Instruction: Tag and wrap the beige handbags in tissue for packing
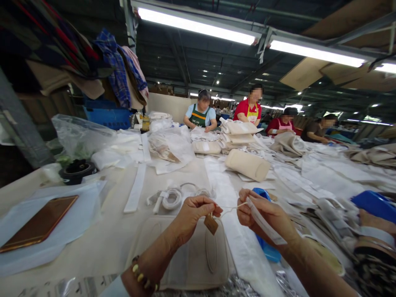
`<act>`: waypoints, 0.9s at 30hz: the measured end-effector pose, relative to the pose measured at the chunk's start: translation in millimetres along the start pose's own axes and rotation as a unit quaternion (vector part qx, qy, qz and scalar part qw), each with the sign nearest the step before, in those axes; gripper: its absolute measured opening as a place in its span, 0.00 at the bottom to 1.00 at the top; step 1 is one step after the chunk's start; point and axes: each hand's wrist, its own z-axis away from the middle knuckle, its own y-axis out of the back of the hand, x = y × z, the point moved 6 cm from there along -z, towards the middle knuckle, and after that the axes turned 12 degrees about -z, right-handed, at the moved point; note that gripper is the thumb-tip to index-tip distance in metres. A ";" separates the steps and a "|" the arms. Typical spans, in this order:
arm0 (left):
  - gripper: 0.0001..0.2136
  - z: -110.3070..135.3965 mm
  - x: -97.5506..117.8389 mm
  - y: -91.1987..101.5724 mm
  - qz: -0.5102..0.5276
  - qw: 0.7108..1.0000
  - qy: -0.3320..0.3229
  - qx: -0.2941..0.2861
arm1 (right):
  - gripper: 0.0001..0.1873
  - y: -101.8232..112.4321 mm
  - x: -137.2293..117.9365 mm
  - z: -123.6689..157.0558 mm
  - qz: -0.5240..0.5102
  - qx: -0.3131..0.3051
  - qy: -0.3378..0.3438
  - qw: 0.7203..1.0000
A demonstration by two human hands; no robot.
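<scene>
My left hand (193, 216) is closed, its thumb and fingers pinching a thin off-white cord (229, 210). A small brown tag (210, 225) hangs just under those fingertips. My right hand (267, 216) is closed too, with the other end of the cord between its fingers. A narrow white strip (266, 225) slants down from the right hand across the palm toward the wrist. Below both hands a beige fabric case (176, 264) lies flat on the table, with a thin loop (211, 251) on its right part.
A brown phone (40, 222) rests on white sheets at left, near a black tape roll (77, 171). Coiled white cables (171, 199) lie beyond the case. A blue holder (267, 245) stands behind my right hand. A neighbour's hand (375, 225) reaches in at right; several people work opposite.
</scene>
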 end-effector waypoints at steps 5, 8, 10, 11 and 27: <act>0.08 -2.0 11.8 6.2 -0.073 0.996 -0.053 0.022 | 0.19 12.1 8.3 7.7 0.003 0.032 -0.032 0.999; 0.06 -2.7 25.4 9.1 -0.100 0.991 -0.083 0.036 | 0.25 15.4 13.9 11.4 0.062 0.023 -0.021 0.998; 0.06 -3.0 33.5 9.1 -0.107 0.989 -0.096 0.035 | 0.27 18.8 19.0 12.5 0.108 0.025 -0.015 0.994; 0.06 -3.2 36.7 8.6 -0.109 0.988 -0.101 0.032 | 0.29 20.7 21.4 13.0 0.134 0.028 -0.013 0.990; 0.10 0.7 55.1 -10.1 -0.096 0.991 -0.079 -0.043 | 0.38 28.3 40.2 18.6 0.355 -0.025 0.031 0.934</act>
